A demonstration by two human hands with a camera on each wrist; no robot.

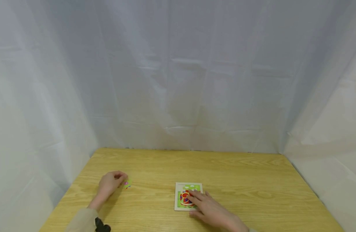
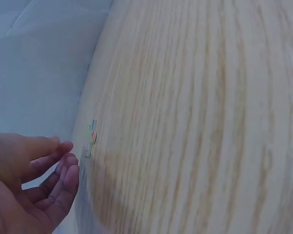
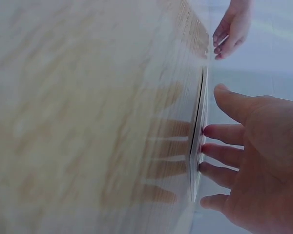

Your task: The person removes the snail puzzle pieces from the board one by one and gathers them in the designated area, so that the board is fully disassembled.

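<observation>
My right hand (image 1: 211, 207) rests its outstretched fingertips on a square picture puzzle board (image 1: 176, 198) with a pale wooden rim and a red, green and blue picture. From the right wrist view, the fingers (image 3: 222, 154) are spread and meet the top face of the thin board (image 3: 194, 141). At the left of the table, my left hand (image 1: 109, 183) hovers beside some small colourful puzzle pieces (image 1: 127, 184), green with pink and red marks. In the left wrist view its loosely bent fingers hold nothing, and the pieces (image 2: 91, 139) lie on the wood just beyond the fingertips.
A light wood table (image 1: 244, 180) carries the board and the pieces. White sheeting (image 1: 183, 80) hangs behind it and along both sides. Near the left sleeve, a small black object (image 1: 102, 225) shows at the bottom of the head view.
</observation>
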